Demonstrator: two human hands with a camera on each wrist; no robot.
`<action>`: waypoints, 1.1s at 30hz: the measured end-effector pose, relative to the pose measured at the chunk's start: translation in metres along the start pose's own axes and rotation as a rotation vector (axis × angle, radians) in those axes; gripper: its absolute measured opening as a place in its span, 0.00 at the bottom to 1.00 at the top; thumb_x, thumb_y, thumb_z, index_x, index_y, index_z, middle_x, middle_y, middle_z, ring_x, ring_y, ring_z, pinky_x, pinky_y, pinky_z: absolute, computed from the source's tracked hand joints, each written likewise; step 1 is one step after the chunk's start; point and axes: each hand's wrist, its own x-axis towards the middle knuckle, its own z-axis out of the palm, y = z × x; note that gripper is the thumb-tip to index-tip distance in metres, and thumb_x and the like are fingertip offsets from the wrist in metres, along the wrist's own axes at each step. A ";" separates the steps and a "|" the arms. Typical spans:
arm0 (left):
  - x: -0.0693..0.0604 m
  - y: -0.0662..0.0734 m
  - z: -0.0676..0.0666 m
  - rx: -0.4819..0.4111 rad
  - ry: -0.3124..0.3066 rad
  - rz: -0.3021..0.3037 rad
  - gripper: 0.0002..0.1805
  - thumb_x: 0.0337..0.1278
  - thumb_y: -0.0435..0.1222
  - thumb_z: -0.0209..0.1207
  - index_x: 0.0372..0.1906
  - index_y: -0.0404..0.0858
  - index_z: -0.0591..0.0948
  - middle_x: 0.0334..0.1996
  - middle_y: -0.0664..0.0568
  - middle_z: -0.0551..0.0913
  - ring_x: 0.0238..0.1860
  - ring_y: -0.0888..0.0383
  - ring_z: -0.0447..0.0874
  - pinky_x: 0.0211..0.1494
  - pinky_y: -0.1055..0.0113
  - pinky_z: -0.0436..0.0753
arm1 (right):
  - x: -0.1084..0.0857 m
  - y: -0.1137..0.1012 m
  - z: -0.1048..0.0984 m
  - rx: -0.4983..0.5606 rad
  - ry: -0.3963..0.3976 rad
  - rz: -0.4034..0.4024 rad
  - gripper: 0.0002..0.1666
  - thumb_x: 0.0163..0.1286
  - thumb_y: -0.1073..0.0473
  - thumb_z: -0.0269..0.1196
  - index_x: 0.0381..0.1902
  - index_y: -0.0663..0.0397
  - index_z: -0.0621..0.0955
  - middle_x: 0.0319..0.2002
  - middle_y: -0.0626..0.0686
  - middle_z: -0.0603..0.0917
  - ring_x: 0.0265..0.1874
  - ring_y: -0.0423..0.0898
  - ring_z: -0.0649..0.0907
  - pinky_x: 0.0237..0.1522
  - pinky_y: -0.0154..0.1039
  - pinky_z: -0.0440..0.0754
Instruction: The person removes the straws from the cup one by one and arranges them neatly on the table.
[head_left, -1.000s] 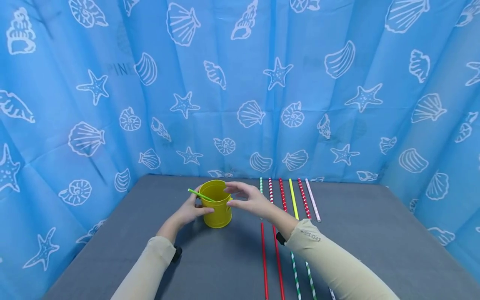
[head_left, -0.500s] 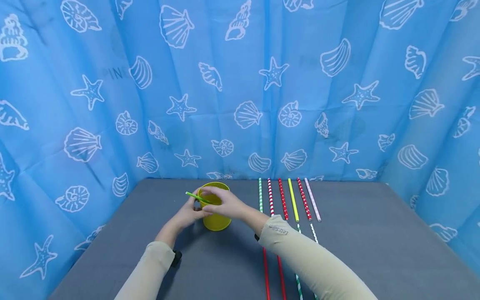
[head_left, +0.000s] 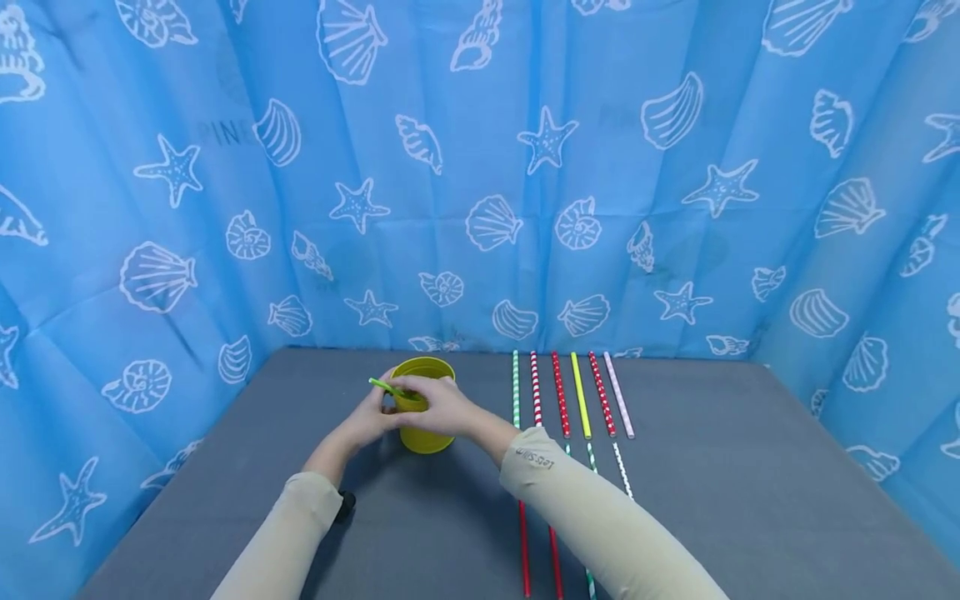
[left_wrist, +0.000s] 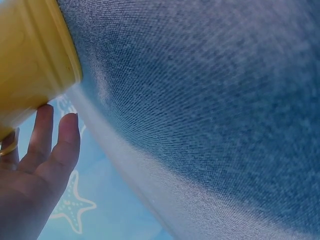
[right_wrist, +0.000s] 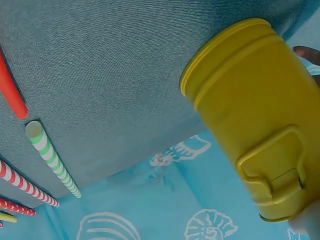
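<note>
A yellow metal bucket [head_left: 426, 442] stands on the grey table, with a light green straw [head_left: 381, 385] slanting out over its left rim. My left hand [head_left: 366, 421] holds the bucket's left side; in the left wrist view its fingers [left_wrist: 44, 132] touch the wall. Across the bucket's mouth reaches my right hand [head_left: 448, 407], its thumb and fingers closed around the green straw near the rim. The lower part of that straw is hidden by the right hand. A side handle [right_wrist: 272, 160] shows on the bucket in the right wrist view.
To the right lies a back row of paper straws: green-striped [head_left: 516, 387], red-striped [head_left: 536, 387], red dotted [head_left: 561, 396], yellow [head_left: 581, 396] and pale pink [head_left: 618, 396]. Red straws [head_left: 523, 550] and others lie in front, partly under the right forearm. A blue shell-patterned curtain [head_left: 450, 167] surrounds the table.
My right hand has moved left from the bucket's right rim across its mouth and taken hold of the green straw. The left hand has stayed at the bucket.
</note>
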 end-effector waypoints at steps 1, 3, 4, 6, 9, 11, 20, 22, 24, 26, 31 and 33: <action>0.000 0.000 -0.001 -0.004 -0.002 0.003 0.46 0.65 0.29 0.58 0.77 0.40 0.42 0.73 0.35 0.50 0.69 0.35 0.59 0.66 0.43 0.65 | 0.000 0.000 0.000 0.019 0.001 0.002 0.30 0.69 0.53 0.63 0.67 0.52 0.72 0.61 0.50 0.77 0.57 0.47 0.77 0.63 0.51 0.66; -0.001 -0.001 -0.002 -0.004 -0.011 0.017 0.46 0.65 0.31 0.59 0.77 0.40 0.41 0.72 0.35 0.51 0.66 0.35 0.63 0.65 0.45 0.68 | 0.000 0.002 0.000 0.046 0.007 0.012 0.26 0.69 0.55 0.63 0.63 0.54 0.76 0.57 0.50 0.80 0.54 0.47 0.79 0.60 0.46 0.71; -0.001 -0.001 -0.002 -0.009 -0.014 0.017 0.47 0.65 0.32 0.59 0.77 0.40 0.41 0.72 0.35 0.52 0.65 0.36 0.65 0.64 0.46 0.69 | -0.001 0.002 -0.001 0.057 0.010 0.021 0.24 0.69 0.56 0.63 0.61 0.54 0.77 0.55 0.50 0.81 0.53 0.47 0.79 0.58 0.43 0.74; -0.001 0.000 -0.002 -0.019 -0.012 0.019 0.48 0.64 0.35 0.61 0.77 0.41 0.41 0.70 0.35 0.54 0.61 0.36 0.70 0.62 0.46 0.72 | -0.001 0.004 -0.002 0.087 0.017 0.034 0.20 0.70 0.57 0.63 0.58 0.55 0.80 0.52 0.51 0.83 0.50 0.47 0.80 0.52 0.39 0.79; -0.001 0.001 -0.002 -0.026 -0.016 0.038 0.48 0.62 0.37 0.63 0.77 0.41 0.43 0.67 0.36 0.57 0.59 0.38 0.71 0.61 0.47 0.73 | -0.002 0.007 -0.004 0.140 0.016 0.052 0.18 0.72 0.58 0.60 0.57 0.54 0.80 0.51 0.50 0.83 0.50 0.46 0.81 0.50 0.37 0.79; -0.001 0.001 -0.001 -0.037 -0.008 0.039 0.48 0.61 0.38 0.64 0.76 0.42 0.45 0.65 0.38 0.58 0.60 0.38 0.71 0.61 0.47 0.72 | -0.003 0.008 -0.005 0.175 0.022 0.054 0.17 0.73 0.59 0.58 0.57 0.54 0.81 0.51 0.51 0.83 0.50 0.46 0.81 0.50 0.38 0.79; -0.001 -0.001 -0.001 -0.040 0.002 0.033 0.49 0.59 0.40 0.66 0.76 0.42 0.46 0.66 0.39 0.59 0.62 0.38 0.68 0.64 0.45 0.69 | -0.005 0.011 -0.006 0.222 0.072 0.050 0.08 0.73 0.61 0.58 0.47 0.55 0.81 0.44 0.50 0.85 0.46 0.45 0.83 0.47 0.37 0.81; -0.001 -0.001 -0.001 -0.031 -0.002 0.041 0.49 0.60 0.40 0.65 0.76 0.41 0.46 0.66 0.39 0.58 0.63 0.38 0.65 0.65 0.44 0.68 | -0.006 0.011 -0.008 0.234 0.084 0.028 0.08 0.72 0.62 0.59 0.46 0.55 0.82 0.44 0.50 0.86 0.45 0.44 0.83 0.47 0.36 0.81; -0.001 -0.001 -0.001 -0.027 0.006 0.038 0.49 0.59 0.40 0.66 0.76 0.41 0.47 0.66 0.39 0.59 0.64 0.39 0.63 0.66 0.43 0.66 | -0.008 0.011 -0.013 0.251 0.093 -0.001 0.09 0.72 0.62 0.59 0.46 0.56 0.83 0.43 0.51 0.86 0.45 0.43 0.83 0.48 0.35 0.80; -0.001 -0.001 -0.001 -0.023 0.004 0.039 0.49 0.59 0.40 0.66 0.75 0.41 0.47 0.64 0.39 0.60 0.64 0.40 0.62 0.67 0.43 0.65 | -0.010 0.011 -0.017 0.279 0.102 -0.027 0.10 0.71 0.63 0.59 0.47 0.58 0.83 0.44 0.52 0.86 0.44 0.44 0.83 0.48 0.34 0.80; -0.001 0.000 0.000 -0.015 0.013 0.027 0.49 0.58 0.41 0.67 0.75 0.41 0.48 0.61 0.40 0.61 0.63 0.40 0.62 0.68 0.42 0.63 | -0.019 0.010 -0.029 0.406 0.137 -0.056 0.14 0.71 0.67 0.58 0.52 0.66 0.82 0.48 0.60 0.85 0.49 0.49 0.84 0.51 0.36 0.80; -0.001 0.000 0.000 -0.008 0.016 0.018 0.49 0.58 0.41 0.67 0.75 0.41 0.48 0.61 0.40 0.61 0.64 0.40 0.61 0.68 0.42 0.62 | -0.023 0.010 -0.033 0.447 0.156 -0.060 0.16 0.71 0.68 0.58 0.54 0.69 0.80 0.51 0.63 0.83 0.51 0.50 0.83 0.53 0.37 0.79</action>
